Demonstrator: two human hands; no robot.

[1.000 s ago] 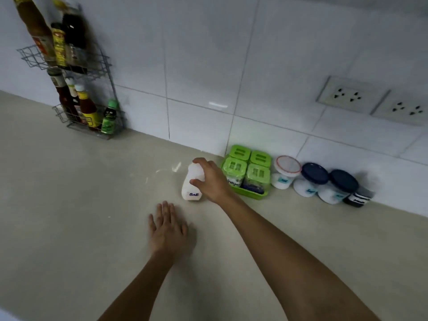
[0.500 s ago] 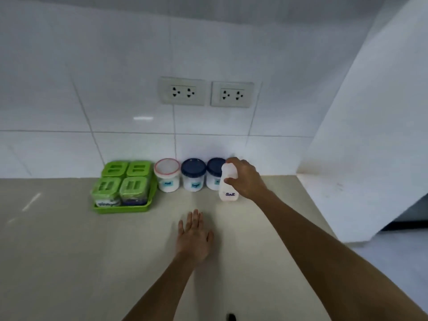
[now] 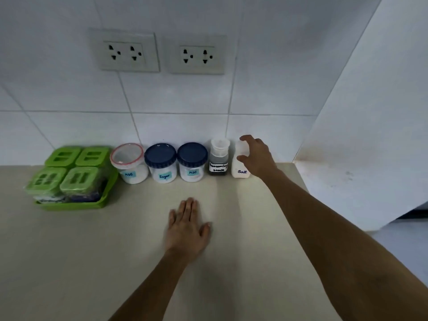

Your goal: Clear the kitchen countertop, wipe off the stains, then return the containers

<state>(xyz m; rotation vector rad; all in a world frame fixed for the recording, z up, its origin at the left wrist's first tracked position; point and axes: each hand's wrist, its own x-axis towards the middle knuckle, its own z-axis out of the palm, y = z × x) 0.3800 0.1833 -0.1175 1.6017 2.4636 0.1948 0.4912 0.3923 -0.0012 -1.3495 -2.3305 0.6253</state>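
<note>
A white salt bottle (image 3: 240, 169) stands on the beige countertop (image 3: 92, 262) at the right end of a row along the tiled wall. My right hand (image 3: 256, 156) curls around its right side, thumb on the front and forefinger over the cap. To its left stand a seasoning sauce bottle (image 3: 218, 159), two blue-lidded jars marked MSG (image 3: 192, 162) and Sugar (image 3: 161, 163), and a red-rimmed MSG jar (image 3: 129, 163). A green tray (image 3: 76, 203) with several green-lidded boxes sits furthest left. My left hand (image 3: 187, 228) lies flat on the counter, holding nothing.
Two wall sockets (image 3: 125, 50) sit above the row. A white side wall (image 3: 370, 135) closes off the counter on the right, with some stains near its base. The counter's right edge drops to the floor (image 3: 403, 239).
My right hand carried the salt bottle from left of the green tray to the right end of the row and set it down beside the seasoning sauce bottle. My view swung right.
</note>
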